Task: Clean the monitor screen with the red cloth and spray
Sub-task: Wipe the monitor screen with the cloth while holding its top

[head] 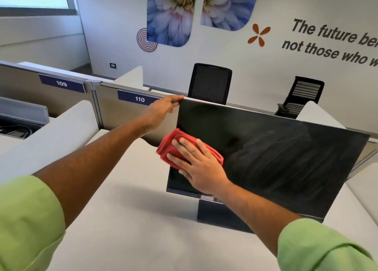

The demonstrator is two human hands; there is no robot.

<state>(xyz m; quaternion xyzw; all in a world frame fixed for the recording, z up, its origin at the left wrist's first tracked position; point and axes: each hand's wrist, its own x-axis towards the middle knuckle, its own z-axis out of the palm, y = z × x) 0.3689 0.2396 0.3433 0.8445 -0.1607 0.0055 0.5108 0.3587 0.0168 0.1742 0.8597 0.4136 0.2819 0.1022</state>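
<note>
1. Fingers (185,148) of the right hand (201,166) lie straight and slightly spread, pressing the folded red cloth (173,140) flat against the left part of the monitor screen (276,158).
2. Curled over the monitor's top left corner, the left hand (161,111) grips the edge, fingertips on top and thumb at the side.
3. Part of the cloth sticks out past the screen's left edge; the rest sits under the right palm.
4. Dark and switched off, the screen shows hazy diagonal smears across its right half.
5. Below the screen, the monitor stand (221,215) rests on the pale desk (143,219).
6. Both forearms are bare, with green sleeves (26,219) rolled up near the elbows.
7. Behind the monitor runs a partition carrying labels 109 (61,83) and 110 (140,99).
8. Beyond it stand 2 black office chairs (210,83) before a wall with flower pictures (170,17) and lettering.
</note>
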